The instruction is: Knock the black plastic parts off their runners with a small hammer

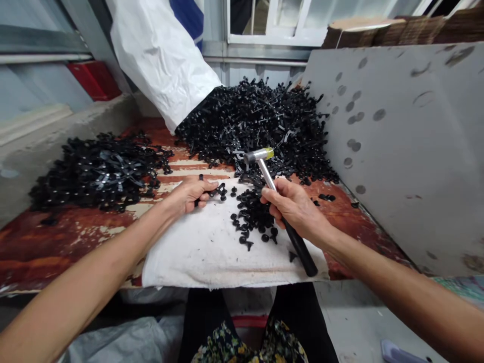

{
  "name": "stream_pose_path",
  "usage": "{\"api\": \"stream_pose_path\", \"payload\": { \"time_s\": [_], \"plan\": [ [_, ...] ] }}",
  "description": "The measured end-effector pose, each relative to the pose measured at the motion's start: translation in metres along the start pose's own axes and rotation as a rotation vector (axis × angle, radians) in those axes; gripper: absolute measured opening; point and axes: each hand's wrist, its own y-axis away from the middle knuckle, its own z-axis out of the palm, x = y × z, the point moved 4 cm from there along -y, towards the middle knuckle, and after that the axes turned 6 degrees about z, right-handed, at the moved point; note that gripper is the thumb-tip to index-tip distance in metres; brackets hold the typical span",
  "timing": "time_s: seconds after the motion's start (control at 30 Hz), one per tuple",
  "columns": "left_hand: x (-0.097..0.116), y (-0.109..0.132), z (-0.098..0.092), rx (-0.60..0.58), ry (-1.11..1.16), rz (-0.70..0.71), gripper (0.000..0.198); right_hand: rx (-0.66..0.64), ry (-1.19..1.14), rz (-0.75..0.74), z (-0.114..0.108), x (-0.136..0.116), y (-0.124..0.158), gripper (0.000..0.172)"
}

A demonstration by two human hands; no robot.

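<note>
Grip [297, 209] on hammer [267, 176] near towel edge [325, 267]

Camera on your head, facing forward and down past your forearms. Wide lens, edges bowed. Bare left hand [187, 195] and bare right hand [293, 209] sit near, just below frame centre, right hand around black-handled steel hammer [298, 246]. White cotton cloth [200, 252] directly beneath. Rust-streaked metal tabletop [75, 242] spreads beyond. Heap of small black plastic pieces [249, 121] farther out. Grey dented board [401, 151] fills right side. Black trouser legs [204, 322] at bottom edge. White-framed window [264, 25] at top edge.
</note>
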Motion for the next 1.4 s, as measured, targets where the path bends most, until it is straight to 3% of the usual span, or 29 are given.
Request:
{"api": "stream_pose_path", "payload": {
  "time_s": [0.17, 0.4, 1.2, 1.4],
  "plan": [
    [-0.003, -0.008, 0.001, -0.023, -0.029, -0.028, 0.030, 0.009, -0.017, 0.071, -0.013, 0.026, 0.014, 0.024],
    [-0.003, -0.009, 0.002, -0.063, 0.011, -0.072, 0.029, 0.005, -0.093, 0.115, -0.015, 0.048, 0.010, 0.026],
    [-0.005, -0.010, 0.002, -0.018, -0.042, -0.010, 0.032, -0.009, -0.207, 0.154, -0.013, 0.045, 0.010, 0.033],
    [0.002, -0.012, 0.003, 0.068, -0.153, 0.048, 0.034, -0.008, 0.152, 0.059, -0.014, 0.034, 0.012, 0.022]
  ]
}}
